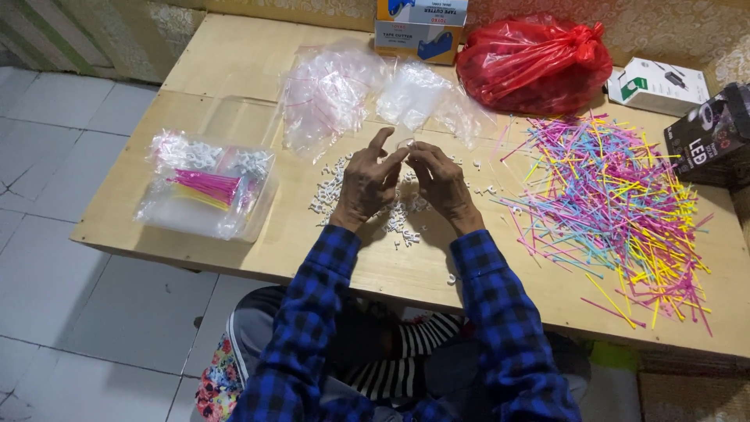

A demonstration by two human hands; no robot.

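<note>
A small clear ring-shaped piece (405, 144) is pinched between the fingertips of the left hand (366, 184) and right hand (442, 181), both grips closed on it, above a scatter of small white clips (394, 217) at mid-surface. Open wood is left along the near edge of the surface (406, 273). Coloured plastic ties (617, 203) are spread to the right; a clear tray (207, 187) is set at the left edge. A tiled floor (55, 258) lies beyond.
</note>
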